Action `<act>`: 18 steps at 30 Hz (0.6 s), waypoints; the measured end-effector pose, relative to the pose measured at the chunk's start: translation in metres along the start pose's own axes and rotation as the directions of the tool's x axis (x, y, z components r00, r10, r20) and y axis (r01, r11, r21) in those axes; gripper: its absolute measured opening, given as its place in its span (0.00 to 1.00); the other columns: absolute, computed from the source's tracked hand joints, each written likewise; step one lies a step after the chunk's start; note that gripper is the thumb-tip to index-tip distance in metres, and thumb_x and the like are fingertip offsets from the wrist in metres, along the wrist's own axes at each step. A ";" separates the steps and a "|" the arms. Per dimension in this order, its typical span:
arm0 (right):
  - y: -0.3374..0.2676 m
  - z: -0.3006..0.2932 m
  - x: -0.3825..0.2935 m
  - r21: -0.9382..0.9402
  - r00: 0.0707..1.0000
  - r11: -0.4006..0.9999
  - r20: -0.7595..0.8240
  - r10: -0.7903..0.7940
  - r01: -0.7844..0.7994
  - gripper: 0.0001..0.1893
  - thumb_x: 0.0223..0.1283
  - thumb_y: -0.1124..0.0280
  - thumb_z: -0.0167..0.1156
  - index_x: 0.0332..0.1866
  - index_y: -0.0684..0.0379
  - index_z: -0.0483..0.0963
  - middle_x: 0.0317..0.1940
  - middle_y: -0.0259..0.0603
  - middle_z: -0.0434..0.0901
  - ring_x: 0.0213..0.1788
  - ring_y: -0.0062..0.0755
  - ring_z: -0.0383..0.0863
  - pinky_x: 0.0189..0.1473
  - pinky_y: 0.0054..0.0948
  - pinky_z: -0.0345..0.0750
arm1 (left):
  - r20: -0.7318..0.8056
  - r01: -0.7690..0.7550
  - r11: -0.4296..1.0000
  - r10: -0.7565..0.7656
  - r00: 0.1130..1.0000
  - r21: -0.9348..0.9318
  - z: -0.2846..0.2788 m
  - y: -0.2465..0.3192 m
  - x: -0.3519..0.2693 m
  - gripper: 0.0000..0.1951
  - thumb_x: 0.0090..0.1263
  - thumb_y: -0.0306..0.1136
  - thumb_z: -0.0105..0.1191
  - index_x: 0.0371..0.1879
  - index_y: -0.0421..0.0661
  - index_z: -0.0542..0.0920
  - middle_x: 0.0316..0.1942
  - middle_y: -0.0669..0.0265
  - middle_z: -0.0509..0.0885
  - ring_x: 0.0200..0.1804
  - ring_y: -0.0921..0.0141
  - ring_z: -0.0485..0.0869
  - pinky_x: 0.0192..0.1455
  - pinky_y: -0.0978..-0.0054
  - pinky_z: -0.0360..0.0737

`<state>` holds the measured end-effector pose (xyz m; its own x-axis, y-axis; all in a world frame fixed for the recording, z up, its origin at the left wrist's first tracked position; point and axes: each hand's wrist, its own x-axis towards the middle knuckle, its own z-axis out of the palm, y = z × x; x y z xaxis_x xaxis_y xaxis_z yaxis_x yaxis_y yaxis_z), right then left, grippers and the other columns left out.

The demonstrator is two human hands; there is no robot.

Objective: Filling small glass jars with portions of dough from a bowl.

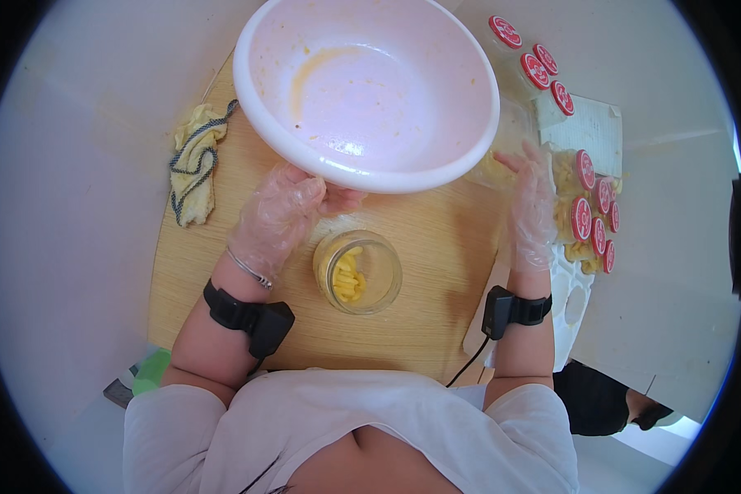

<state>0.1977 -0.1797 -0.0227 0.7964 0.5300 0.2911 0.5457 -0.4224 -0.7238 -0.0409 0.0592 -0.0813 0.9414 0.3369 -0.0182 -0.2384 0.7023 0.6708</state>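
Note:
My left hand [281, 207], in a thin clear plastic glove, grips the near rim of a large white plastic basin [376, 180]. The basin is tilted towards me, with only wet yellowish residue and small bits inside. Below that hand, an open glass jar [397, 278] stands on the table, partly filled with yellow food pieces [347, 278]. My right hand [533, 213], gloved likewise, is raised to the right of the basin. Its fingers are apart and nothing is in them; several filled, red-lidded glass jars [565, 216] are just beyond it.
More red-lidded jars [536, 71] stand at the back right, near a white sheet [596, 133]. A white tray with round recesses [571, 324] lies at the right edge. A crumpled yellow cloth [197, 167] lies left on the wooden table [432, 333]. Another person in black [596, 398] is at lower right.

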 end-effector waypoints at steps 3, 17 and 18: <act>0.002 -0.001 0.000 0.057 0.999 0.998 0.024 -0.021 0.020 0.27 0.82 0.58 0.45 0.72 0.70 0.65 0.56 0.44 0.85 0.61 0.31 0.77 0.69 0.30 0.66 | 0.019 -0.007 1.000 0.007 1.000 0.007 -0.003 -0.001 0.000 0.26 0.73 0.44 0.62 0.62 0.37 0.77 0.52 0.53 0.87 0.55 0.60 0.86 0.63 0.57 0.80; -0.002 -0.004 0.003 -0.109 0.999 0.993 -0.025 -0.045 0.042 0.26 0.81 0.58 0.44 0.69 0.71 0.68 0.49 0.46 0.89 0.61 0.38 0.81 0.67 0.33 0.71 | -0.003 0.026 1.000 -0.026 1.000 -0.008 0.004 0.003 0.001 0.26 0.68 0.45 0.66 0.59 0.39 0.80 0.50 0.59 0.87 0.54 0.66 0.85 0.62 0.63 0.80; -0.002 -0.003 0.002 -0.090 0.999 0.995 -0.030 -0.040 0.037 0.27 0.81 0.58 0.45 0.70 0.71 0.67 0.50 0.47 0.89 0.62 0.38 0.80 0.68 0.33 0.70 | -0.003 0.023 1.000 -0.023 1.000 -0.006 0.004 0.003 0.001 0.27 0.68 0.45 0.66 0.59 0.39 0.80 0.50 0.59 0.87 0.54 0.66 0.85 0.62 0.63 0.80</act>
<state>0.1996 -0.1801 -0.0187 0.7818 0.5237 0.3384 0.5958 -0.4673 -0.6532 -0.0400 0.0590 -0.0758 0.9459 0.3224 -0.0358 -0.2179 0.7133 0.6661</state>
